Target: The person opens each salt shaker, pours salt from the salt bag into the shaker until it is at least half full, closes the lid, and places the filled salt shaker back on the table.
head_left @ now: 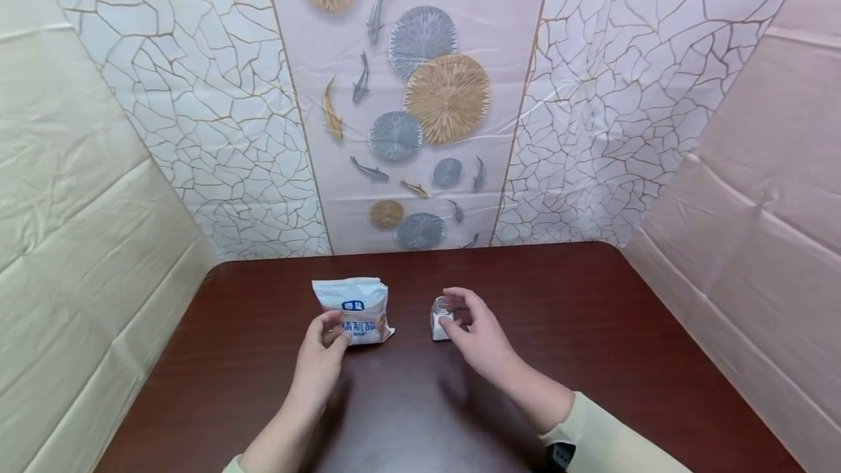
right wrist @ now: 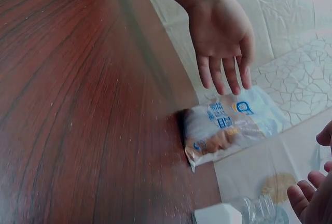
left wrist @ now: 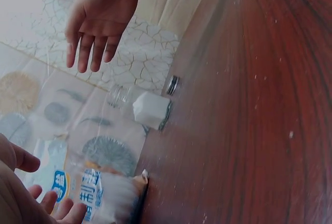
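An upright bag of salt (head_left: 358,305), white and pale blue with blue Chinese lettering, stands left of centre on the table. My left hand (head_left: 320,356) hovers in front of its left side, fingers loosely bent and holding nothing. To the right is a small glass jar (head_left: 436,323), uncapped and partly filled with white grains. Close to the jar's right side, my right hand (head_left: 482,338) is apart from it, with relaxed fingers (left wrist: 96,50). A small round metallic lid (left wrist: 173,85) lies by the jar in the left wrist view; the right hand seems to hide it in the head view.
The dark red-brown table (head_left: 407,400) has rounded far corners. A patterned cloth (head_left: 420,188) with fish and round leaf shapes hangs behind it, and beige cloth walls (head_left: 85,239) close in both sides. A dark band (head_left: 560,453) shows at the right wrist.
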### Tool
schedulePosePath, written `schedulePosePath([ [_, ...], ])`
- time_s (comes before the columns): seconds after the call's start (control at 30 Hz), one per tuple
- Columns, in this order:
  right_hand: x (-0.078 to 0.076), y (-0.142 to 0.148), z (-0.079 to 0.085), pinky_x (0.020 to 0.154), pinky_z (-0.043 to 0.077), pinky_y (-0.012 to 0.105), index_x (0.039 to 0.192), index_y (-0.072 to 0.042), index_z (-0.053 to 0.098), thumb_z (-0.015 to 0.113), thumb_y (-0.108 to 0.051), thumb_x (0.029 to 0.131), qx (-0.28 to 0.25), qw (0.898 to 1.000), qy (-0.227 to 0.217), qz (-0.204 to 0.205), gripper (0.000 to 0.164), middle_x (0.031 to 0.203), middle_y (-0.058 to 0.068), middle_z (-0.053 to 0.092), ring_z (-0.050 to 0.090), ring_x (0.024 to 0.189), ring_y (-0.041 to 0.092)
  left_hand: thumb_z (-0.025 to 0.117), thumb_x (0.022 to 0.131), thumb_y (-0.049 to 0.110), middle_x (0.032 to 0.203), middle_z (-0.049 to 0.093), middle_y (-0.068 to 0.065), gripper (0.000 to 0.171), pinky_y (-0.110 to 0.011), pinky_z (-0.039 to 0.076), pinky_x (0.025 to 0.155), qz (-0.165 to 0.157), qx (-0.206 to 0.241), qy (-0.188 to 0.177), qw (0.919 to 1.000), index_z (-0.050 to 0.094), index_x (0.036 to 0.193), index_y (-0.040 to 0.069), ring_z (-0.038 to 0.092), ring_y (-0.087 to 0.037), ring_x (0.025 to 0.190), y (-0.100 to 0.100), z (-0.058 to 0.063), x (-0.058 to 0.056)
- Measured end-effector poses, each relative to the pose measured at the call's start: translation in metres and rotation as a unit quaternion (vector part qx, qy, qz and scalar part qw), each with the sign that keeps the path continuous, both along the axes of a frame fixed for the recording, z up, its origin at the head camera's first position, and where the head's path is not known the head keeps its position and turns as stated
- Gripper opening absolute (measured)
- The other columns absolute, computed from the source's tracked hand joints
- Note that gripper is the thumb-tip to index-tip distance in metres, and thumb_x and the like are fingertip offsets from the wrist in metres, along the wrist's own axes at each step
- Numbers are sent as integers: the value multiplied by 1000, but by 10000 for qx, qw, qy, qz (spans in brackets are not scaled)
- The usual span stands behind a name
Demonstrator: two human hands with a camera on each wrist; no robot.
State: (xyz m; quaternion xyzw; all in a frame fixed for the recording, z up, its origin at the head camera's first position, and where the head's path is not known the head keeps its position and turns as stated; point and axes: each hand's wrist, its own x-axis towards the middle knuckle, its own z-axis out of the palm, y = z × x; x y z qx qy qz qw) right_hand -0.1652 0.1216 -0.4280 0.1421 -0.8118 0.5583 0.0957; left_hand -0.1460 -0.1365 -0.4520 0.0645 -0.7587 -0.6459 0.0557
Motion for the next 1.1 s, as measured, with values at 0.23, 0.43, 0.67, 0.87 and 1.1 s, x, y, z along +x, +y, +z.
schedulePosePath([
  [0.23, -1, 14, 0, 84, 49, 33, 124, -7, 59, 68, -3, 92, 124, 9997, -139, -171, 34, 112, 15, 62, 59, 99, 22, 57, 97, 5, 125, 61, -17, 34, -30, 49, 86, -383, -106, 164, 9991, 54, 130, 1, 61, -30, 111, 15, -6, 4],
  [0.43, -1, 28, -5, 83, 50, 34, 119, -6, 62, 69, -4, 91, 295, 9986, -202, -396, 28, 108, 8, 63, 59, 96, 19, 59, 95, 3, 121, 63, -19, 33, -32, 51, 84, -1009, -195, 241, 9944, 54, 128, -1, 63, -32, 111, 32, -11, 2],
  [0.67, -5, 43, -12, 80, 50, 34, 116, -7, 63, 70, -7, 91, 723, 9951, -342, -574, 26, 108, 11, 63, 58, 91, 20, 61, 95, 6, 125, 60, -22, 35, -36, 54, 69, -1605, -473, 143, 9858, 54, 129, 1, 64, -31, 109, 49, -11, -6],
  [0.87, -13, 51, -18, 82, 49, 34, 116, -6, 63, 70, -9, 91, 930, 9928, -519, -545, 26, 108, 9, 63, 57, 91, 19, 65, 94, 9, 126, 61, -20, 38, -43, 51, 91, -1814, -952, 245, 9785, 54, 130, 2, 61, -34, 114, 63, -14, -19],
  [1.1, -22, 57, -27, 81, 48, 32, 114, -5, 62, 70, -9, 92, 1147, 9899, -671, -493, 24, 103, 9, 64, 57, 89, 17, 70, 92, 14, 131, 60, -15, 43, -51, 45, 98, -1724, -1219, 195, 9773, 55, 131, 6, 57, -33, 120, 77, -15, -32],
])
